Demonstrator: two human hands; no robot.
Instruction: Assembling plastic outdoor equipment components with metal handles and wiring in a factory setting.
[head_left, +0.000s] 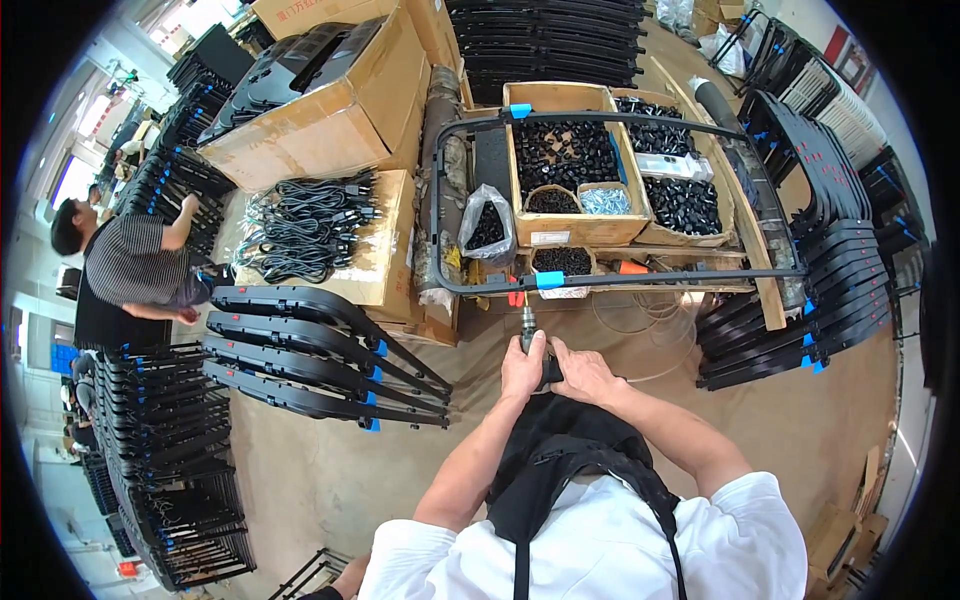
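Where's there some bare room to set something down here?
One patch of floor lies bare between the left forearm and the stacked frames at left; another between the right forearm and the frame stack at right. The cardboard box is crowded with cables; the trays ahead hold many small parts, mostly black.

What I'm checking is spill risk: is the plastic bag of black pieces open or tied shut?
Open: the plastic bag has its mouth spread, showing the black pieces inside.
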